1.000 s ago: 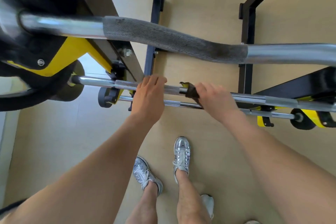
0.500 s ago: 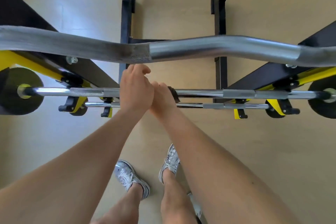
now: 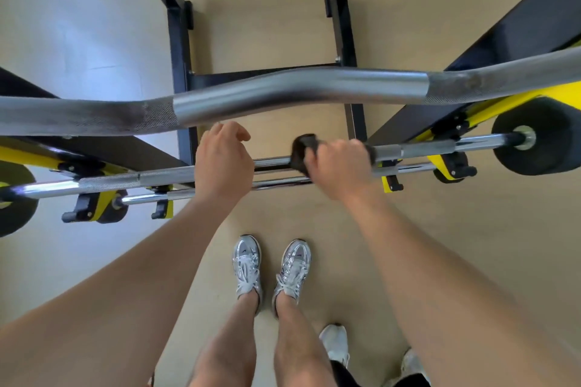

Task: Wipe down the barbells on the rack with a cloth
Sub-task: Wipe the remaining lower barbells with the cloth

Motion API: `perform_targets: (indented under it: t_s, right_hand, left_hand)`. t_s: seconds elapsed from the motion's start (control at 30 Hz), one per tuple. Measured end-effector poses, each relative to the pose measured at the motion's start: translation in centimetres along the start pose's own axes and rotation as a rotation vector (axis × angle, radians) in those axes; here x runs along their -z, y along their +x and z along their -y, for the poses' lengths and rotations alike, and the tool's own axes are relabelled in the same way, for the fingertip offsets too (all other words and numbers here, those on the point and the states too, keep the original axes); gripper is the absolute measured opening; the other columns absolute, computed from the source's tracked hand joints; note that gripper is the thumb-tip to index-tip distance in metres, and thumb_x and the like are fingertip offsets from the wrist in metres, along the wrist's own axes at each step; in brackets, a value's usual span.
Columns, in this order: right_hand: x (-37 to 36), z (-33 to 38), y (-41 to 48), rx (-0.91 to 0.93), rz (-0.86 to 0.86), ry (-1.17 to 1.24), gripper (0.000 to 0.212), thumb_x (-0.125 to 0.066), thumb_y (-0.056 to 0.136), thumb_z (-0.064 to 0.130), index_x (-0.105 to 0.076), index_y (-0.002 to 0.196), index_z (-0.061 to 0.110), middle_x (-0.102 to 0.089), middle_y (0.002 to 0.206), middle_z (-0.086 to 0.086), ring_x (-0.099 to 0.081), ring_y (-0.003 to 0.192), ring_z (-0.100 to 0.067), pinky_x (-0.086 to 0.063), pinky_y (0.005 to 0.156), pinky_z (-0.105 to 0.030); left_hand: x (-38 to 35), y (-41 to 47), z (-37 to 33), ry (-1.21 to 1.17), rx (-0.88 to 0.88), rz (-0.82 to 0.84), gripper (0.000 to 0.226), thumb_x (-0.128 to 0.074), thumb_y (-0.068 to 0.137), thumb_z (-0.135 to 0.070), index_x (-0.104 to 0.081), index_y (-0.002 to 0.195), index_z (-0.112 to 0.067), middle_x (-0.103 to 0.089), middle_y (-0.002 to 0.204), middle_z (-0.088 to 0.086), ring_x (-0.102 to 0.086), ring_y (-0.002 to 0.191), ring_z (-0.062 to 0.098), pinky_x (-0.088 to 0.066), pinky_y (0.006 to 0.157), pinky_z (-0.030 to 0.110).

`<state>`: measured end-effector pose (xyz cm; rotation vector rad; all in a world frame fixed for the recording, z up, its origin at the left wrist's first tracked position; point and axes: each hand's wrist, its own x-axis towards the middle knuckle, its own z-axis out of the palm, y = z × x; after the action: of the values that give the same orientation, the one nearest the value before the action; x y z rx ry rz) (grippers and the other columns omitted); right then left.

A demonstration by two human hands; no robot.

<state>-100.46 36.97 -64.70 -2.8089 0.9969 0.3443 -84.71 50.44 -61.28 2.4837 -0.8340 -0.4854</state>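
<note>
Right hand [image 3: 341, 163] is down on the straight barbell [image 3: 166, 177], fingers curled tight over the top of it and clamping the dark cloth [image 3: 302, 150] round the steel. The cloth bunches out on the inner side of the fist, toward the middle of the bar, with a little dark edge showing at the outer side too; it looks blurred. The bar lies across the black-and-yellow rack [image 3: 179, 50], running from low on the left to higher on the right, where a black plate [image 3: 540, 148] caps its end.

Left hand [image 3: 224, 163] sits over the same bar, near the cloth but apart from it, back of the hand up, fingers bent past the far side. Whether they close round the steel, I cannot tell. Both forearms reach forward and down, wrists about level.

A thinner chrome bar [image 3: 141, 198] lies just below, and a thick curl bar [image 3: 298, 88] crosses above both hands. Silver trainers [image 3: 248, 264] stand on the tan floor [image 3: 471, 229] underneath.
</note>
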Motion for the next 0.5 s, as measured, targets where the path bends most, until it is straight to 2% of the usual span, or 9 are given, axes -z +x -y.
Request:
perform_targets:
  t_s: [0.1, 0.17, 0.2, 0.23, 0.3, 0.33, 0.37, 0.43, 0.5]
  right_hand:
    - [-1.0, 10.3, 1.4, 0.140, -0.061, 0.117, 0.030, -0.046, 0.095, 0.037, -0.066, 0.081, 0.021, -0.070, 0.075, -0.004, -0.066, 0.068, -0.029, -0.034, 0.063, -0.037]
    - [-1.1, 15.8, 2.4, 0.266, 0.018, 0.128, 0.019, -0.050, 0.097, 0.024, -0.069, 0.100, 0.021, -0.074, 0.093, -0.002, -0.070, 0.086, -0.028, -0.035, 0.069, -0.036]
    - [-1.4, 17.5, 2.9, 0.329, 0.075, 0.112, 0.022, -0.051, 0.098, 0.021, -0.068, 0.112, 0.020, -0.074, 0.102, 0.000, -0.070, 0.096, -0.024, -0.036, 0.072, -0.035]
    - [-1.6, 18.3, 3.2, 0.386, 0.112, 0.083, 0.023, -0.057, 0.096, 0.020, -0.069, 0.116, 0.020, -0.074, 0.103, 0.002, -0.070, 0.097, -0.021, -0.037, 0.072, -0.033]
    - [-1.6, 17.0, 3.3, 0.470, 0.001, 0.090, 0.019, -0.081, 0.074, 0.015, -0.076, 0.092, 0.020, -0.071, 0.082, 0.004, -0.070, 0.072, -0.022, -0.034, 0.059, -0.030]
    - [-1.8, 15.3, 3.0, 0.501, -0.075, 0.094, 0.021, -0.084, 0.067, 0.011, -0.075, 0.084, 0.020, -0.067, 0.073, 0.002, -0.067, 0.062, -0.025, -0.034, 0.054, -0.030]
    - [-1.9, 12.7, 2.4, 0.502, -0.088, 0.048, 0.020, -0.080, 0.071, 0.011, -0.072, 0.088, 0.019, -0.065, 0.074, 0.001, -0.066, 0.062, -0.027, -0.038, 0.053, -0.032]
    - [-2.0, 6.2, 0.9, 0.458, -0.079, -0.057, 0.025, -0.059, 0.091, 0.011, -0.062, 0.115, 0.017, -0.067, 0.095, -0.002, -0.067, 0.082, -0.027, -0.049, 0.067, -0.039]
    - [-1.7, -1.2, -0.5, 0.316, -0.078, -0.075, 0.030, -0.058, 0.096, 0.008, -0.053, 0.124, 0.016, -0.065, 0.105, -0.003, -0.064, 0.093, -0.027, -0.051, 0.081, -0.041]
  left_hand:
    - [1.0, 0.9, 2.2, -0.014, 0.072, -0.048, 0.030, -0.041, 0.099, -0.007, -0.070, 0.104, -0.011, -0.069, 0.108, 0.004, -0.057, 0.110, 0.026, -0.044, 0.098, 0.037]
    - [1.5, 1.4, 3.7, -0.025, 0.129, -0.068, 0.029, -0.042, 0.100, -0.013, -0.070, 0.097, -0.010, -0.068, 0.099, 0.001, -0.058, 0.102, 0.023, -0.045, 0.091, 0.035]
    - [1.8, 1.5, 4.4, -0.024, 0.154, -0.072, 0.029, -0.042, 0.101, -0.017, -0.068, 0.092, -0.008, -0.067, 0.095, 0.002, -0.058, 0.096, 0.023, -0.047, 0.087, 0.038]
    - [2.0, 1.6, 5.0, -0.016, 0.166, -0.073, 0.032, -0.041, 0.102, -0.020, -0.067, 0.088, -0.007, -0.067, 0.092, 0.005, -0.058, 0.091, 0.024, -0.049, 0.085, 0.042]
    - [2.3, 1.8, 5.7, 0.011, 0.165, -0.076, 0.036, -0.039, 0.101, -0.024, -0.065, 0.083, -0.006, -0.066, 0.086, 0.008, -0.058, 0.084, 0.027, -0.051, 0.082, 0.048]
    - [2.3, 1.9, 5.8, 0.026, 0.154, -0.075, 0.037, -0.039, 0.101, -0.025, -0.064, 0.081, -0.007, -0.065, 0.083, 0.007, -0.058, 0.082, 0.028, -0.051, 0.080, 0.049]
    - [2.2, 1.8, 5.7, 0.034, 0.133, -0.066, 0.036, -0.039, 0.101, -0.023, -0.063, 0.080, -0.007, -0.064, 0.080, 0.007, -0.057, 0.080, 0.028, -0.050, 0.079, 0.048]
    - [1.8, 1.5, 4.7, 0.013, 0.051, -0.007, 0.030, -0.043, 0.101, -0.017, -0.063, 0.080, -0.009, -0.063, 0.080, 0.003, -0.057, 0.082, 0.027, -0.048, 0.078, 0.043]
    - [1.0, 1.1, 3.5, 0.005, -0.061, 0.074, 0.023, -0.046, 0.101, -0.014, -0.067, 0.091, -0.012, -0.063, 0.089, -0.002, -0.058, 0.093, 0.024, -0.045, 0.084, 0.036]
